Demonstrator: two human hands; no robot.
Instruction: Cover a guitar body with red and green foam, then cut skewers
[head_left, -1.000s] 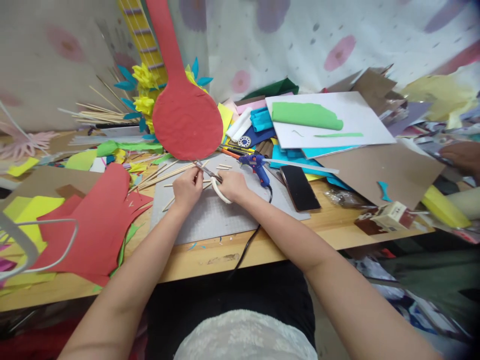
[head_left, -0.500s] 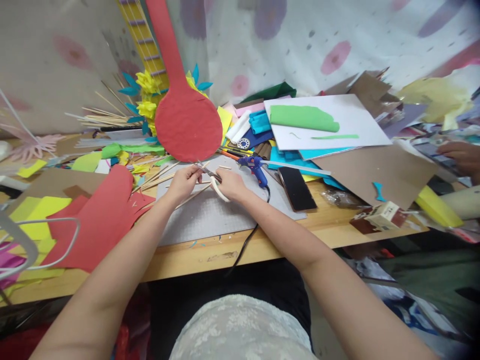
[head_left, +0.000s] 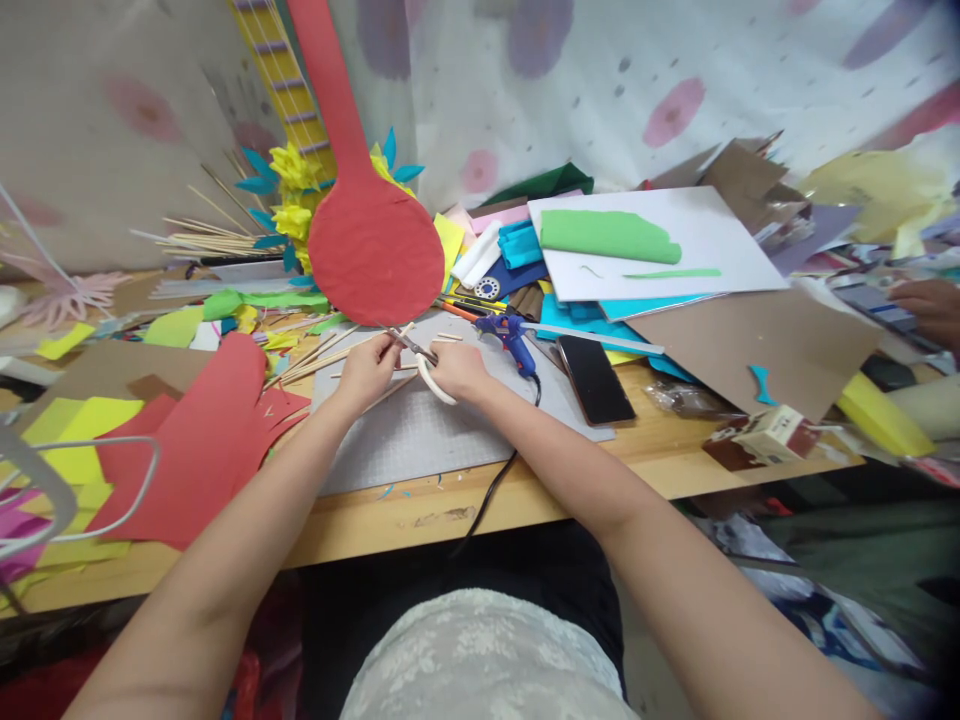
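Observation:
My right hand (head_left: 460, 371) is closed round a pair of scissors (head_left: 433, 384) with a white loop handle. The metal blades point left, towards my left hand (head_left: 369, 370). Its fingers are pinched on a thin wooden stick (head_left: 407, 328), whose pale end shows by the blades; the fingers hide the rest. Both hands are over a grey cutting mat (head_left: 420, 440), where more thin sticks (head_left: 319, 357) lie beside and beneath them. Just behind my hands is a round red paper-covered piece (head_left: 376, 255) with a long neck.
A blue glue gun (head_left: 512, 340) lies right of my hands, its black cord running over the table edge. Beside it is a phone (head_left: 595, 378). Red paper (head_left: 191, 440) spreads at left; a white board (head_left: 720, 235) with green paper lies at back right. Another person's hand (head_left: 930, 305) shows far right.
The scissors and my right hand have shifted slightly left, and the blades sit closer against my left fingers. The stick under my hands lies at a slightly different angle.

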